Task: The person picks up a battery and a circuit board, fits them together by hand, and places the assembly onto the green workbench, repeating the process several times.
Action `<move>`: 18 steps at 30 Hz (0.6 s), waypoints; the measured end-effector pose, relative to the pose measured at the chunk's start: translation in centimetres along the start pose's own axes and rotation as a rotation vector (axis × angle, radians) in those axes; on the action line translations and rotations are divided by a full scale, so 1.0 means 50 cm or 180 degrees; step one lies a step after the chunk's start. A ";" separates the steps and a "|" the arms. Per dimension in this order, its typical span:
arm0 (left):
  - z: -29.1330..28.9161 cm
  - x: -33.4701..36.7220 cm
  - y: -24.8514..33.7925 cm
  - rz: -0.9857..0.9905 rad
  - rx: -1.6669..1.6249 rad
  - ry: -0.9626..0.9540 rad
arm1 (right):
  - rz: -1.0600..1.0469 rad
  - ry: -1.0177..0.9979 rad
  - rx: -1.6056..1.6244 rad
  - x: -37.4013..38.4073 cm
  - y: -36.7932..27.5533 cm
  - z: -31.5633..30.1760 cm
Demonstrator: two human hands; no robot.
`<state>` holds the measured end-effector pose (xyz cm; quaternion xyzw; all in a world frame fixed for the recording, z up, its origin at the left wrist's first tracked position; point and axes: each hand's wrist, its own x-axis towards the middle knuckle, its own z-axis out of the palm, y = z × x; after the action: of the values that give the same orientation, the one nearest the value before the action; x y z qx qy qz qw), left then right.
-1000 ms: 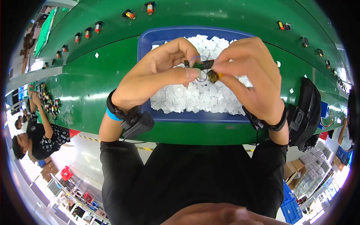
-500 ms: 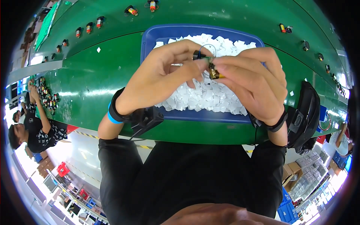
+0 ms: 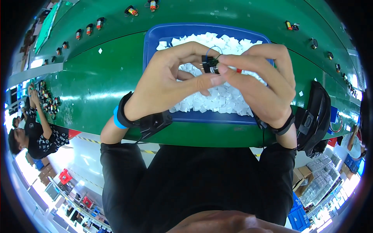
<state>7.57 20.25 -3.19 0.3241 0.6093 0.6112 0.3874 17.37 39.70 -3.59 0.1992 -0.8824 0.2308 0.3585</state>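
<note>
Over the tray of white paper pieces, both my hands meet at a small wired part (image 3: 209, 64). Its black end has metal prongs, a thin blue wire loops above it, and a bit of red shows by my right fingers. My right hand (image 3: 264, 75) pinches the part between thumb and fingers, which cover much of it. My left hand (image 3: 167, 75) curls around the black end, its thumb below and index finger above. A blue tray (image 3: 217, 118) lies under both hands, filled with small white paper pieces (image 3: 217, 101).
On the green table (image 3: 93, 77), several red-and-yellow wired parts (image 3: 89, 29) stand in a row at the back left, with others at the right. A black bag (image 3: 316, 120) lies at the right edge. A co-worker (image 3: 35, 134) sits at the left beside a cluster of parts (image 3: 49, 101).
The part has been turned between my fingers, so its pronged black end now faces left and the gold-and-yellow side is hidden. My left thumb has slid lower.
</note>
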 end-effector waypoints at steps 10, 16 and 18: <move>0.001 0.007 -0.019 0.0865 -0.0252 0.0723 | 0.1400 -0.0452 0.1268 -0.001 -0.004 -0.037; 0.001 0.004 -0.032 0.1150 0.0242 0.0744 | 0.1665 -0.0125 0.1549 -0.005 -0.016 -0.006; 0.002 0.005 -0.035 0.1318 0.0460 0.0817 | 0.1682 -0.0026 0.1615 -0.005 -0.019 -0.004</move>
<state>7.66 20.44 -4.93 0.3885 0.6162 0.6686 0.1493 18.16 39.08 -3.39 0.0478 -0.8194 0.5263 0.2221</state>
